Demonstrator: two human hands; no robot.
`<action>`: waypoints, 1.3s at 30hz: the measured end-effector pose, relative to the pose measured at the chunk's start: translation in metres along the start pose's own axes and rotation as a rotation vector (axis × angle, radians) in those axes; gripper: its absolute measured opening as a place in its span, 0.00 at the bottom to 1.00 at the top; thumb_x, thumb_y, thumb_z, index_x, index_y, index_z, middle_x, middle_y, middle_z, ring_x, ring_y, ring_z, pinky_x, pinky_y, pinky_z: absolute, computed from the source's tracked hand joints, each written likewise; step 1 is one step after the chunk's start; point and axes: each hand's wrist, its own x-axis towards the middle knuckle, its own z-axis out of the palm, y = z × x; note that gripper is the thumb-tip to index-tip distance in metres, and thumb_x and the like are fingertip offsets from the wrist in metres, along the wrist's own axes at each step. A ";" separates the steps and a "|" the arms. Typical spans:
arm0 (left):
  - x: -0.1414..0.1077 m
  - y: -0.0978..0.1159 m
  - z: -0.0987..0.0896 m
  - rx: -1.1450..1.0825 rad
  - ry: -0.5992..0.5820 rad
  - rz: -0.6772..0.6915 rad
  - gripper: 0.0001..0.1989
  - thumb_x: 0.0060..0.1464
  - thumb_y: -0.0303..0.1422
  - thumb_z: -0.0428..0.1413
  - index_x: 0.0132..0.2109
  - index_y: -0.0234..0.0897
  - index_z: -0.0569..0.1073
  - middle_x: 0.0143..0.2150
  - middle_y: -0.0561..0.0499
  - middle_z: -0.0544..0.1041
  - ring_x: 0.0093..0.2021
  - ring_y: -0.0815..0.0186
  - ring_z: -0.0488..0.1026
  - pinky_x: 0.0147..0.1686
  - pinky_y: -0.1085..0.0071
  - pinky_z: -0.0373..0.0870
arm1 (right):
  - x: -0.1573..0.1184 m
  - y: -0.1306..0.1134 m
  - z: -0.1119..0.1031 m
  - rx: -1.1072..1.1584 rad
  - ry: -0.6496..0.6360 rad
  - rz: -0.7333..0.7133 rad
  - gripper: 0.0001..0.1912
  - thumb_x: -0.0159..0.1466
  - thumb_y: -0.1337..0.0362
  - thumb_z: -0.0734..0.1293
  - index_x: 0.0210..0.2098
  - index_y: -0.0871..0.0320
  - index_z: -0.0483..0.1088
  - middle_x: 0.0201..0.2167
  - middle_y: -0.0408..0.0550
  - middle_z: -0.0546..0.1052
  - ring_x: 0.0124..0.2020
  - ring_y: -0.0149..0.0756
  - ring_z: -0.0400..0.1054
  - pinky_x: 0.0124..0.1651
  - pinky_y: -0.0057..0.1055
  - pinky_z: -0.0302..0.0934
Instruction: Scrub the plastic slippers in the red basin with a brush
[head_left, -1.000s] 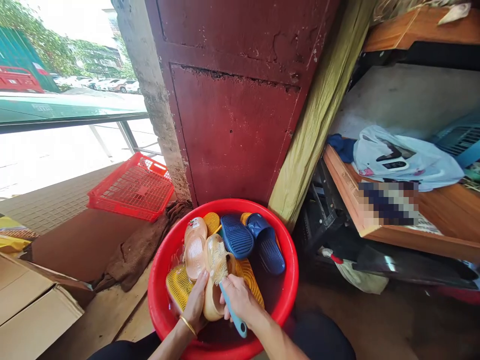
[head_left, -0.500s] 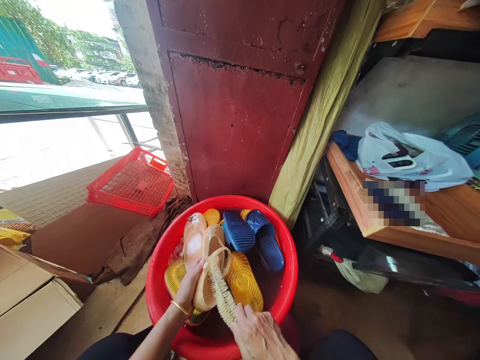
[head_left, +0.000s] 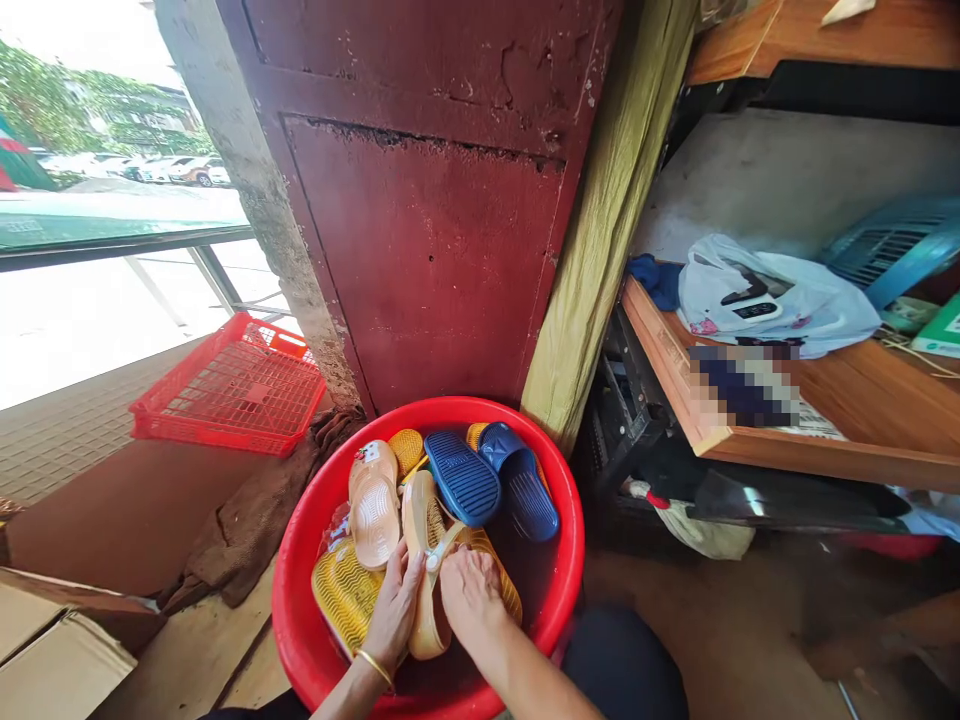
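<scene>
My left hand (head_left: pixel 397 610), a gold bangle on its wrist, grips the side of a beige clog (head_left: pixel 429 625) that is tipped on edge. My right hand (head_left: pixel 472 590) is closed at the clog's opening, by the heel strap. It holds a scrubbing brush (head_left: pixel 436 525) whose pale bristles show inside the shoe; its handle is hidden. Another beige clog (head_left: pixel 375 515) lies to the left. Around them are a yellow sandal (head_left: pixel 341 590) sole up, a blue slipper (head_left: pixel 463 480) sole up and a blue slipper (head_left: pixel 529 495) right side up. All sit in a red basin (head_left: pixel 281 610) with dark water.
Behind the basin stands a dark red door (head_left: pixel 450 250). A red plastic crate (head_left: pixel 232 385) and a brown cloth (head_left: pixel 240 540) lie on the left. At the right is a wooden shelf (head_left: pixel 885 400) with a white plastic bag (head_left: pixel 772 290).
My right hand has moved up and forward, taking the brush into the clog. The clog has turned onto its edge. My view has swung to the right.
</scene>
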 end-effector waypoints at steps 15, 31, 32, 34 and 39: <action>0.009 0.011 -0.001 -0.122 0.129 -0.107 0.28 0.44 0.50 0.64 0.48 0.39 0.75 0.49 0.45 0.81 0.55 0.52 0.74 0.57 0.61 0.69 | -0.018 0.041 -0.025 0.639 -0.217 0.093 0.26 0.70 0.60 0.58 0.66 0.56 0.62 0.51 0.54 0.79 0.51 0.45 0.75 0.52 0.36 0.65; 0.011 0.021 -0.021 -0.137 0.184 -0.180 0.14 0.54 0.37 0.60 0.48 0.39 0.77 0.64 0.44 0.72 0.68 0.52 0.64 0.67 0.58 0.59 | -0.034 0.046 -0.054 0.542 -0.010 -0.190 0.18 0.67 0.63 0.61 0.55 0.52 0.71 0.35 0.44 0.81 0.33 0.37 0.76 0.34 0.27 0.65; 0.013 0.025 -0.023 -0.162 0.172 -0.196 0.14 0.55 0.37 0.60 0.48 0.39 0.77 0.64 0.44 0.73 0.67 0.53 0.65 0.67 0.58 0.60 | -0.041 0.048 -0.055 0.523 -0.009 -0.202 0.19 0.66 0.62 0.61 0.55 0.50 0.70 0.34 0.43 0.81 0.32 0.37 0.76 0.34 0.27 0.66; 0.018 0.033 -0.028 -0.206 0.161 -0.205 0.13 0.56 0.37 0.59 0.48 0.40 0.77 0.63 0.45 0.74 0.66 0.54 0.65 0.66 0.57 0.61 | -0.059 0.053 -0.054 0.487 0.005 -0.236 0.20 0.66 0.62 0.62 0.58 0.47 0.69 0.33 0.41 0.81 0.32 0.37 0.75 0.35 0.27 0.67; 0.036 0.048 -0.035 -0.234 0.229 -0.096 0.14 0.57 0.35 0.58 0.49 0.40 0.77 0.64 0.47 0.73 0.67 0.56 0.65 0.67 0.59 0.59 | -0.099 0.052 -0.035 0.357 0.183 -0.249 0.32 0.66 0.60 0.64 0.68 0.42 0.56 0.40 0.41 0.81 0.33 0.40 0.76 0.32 0.29 0.68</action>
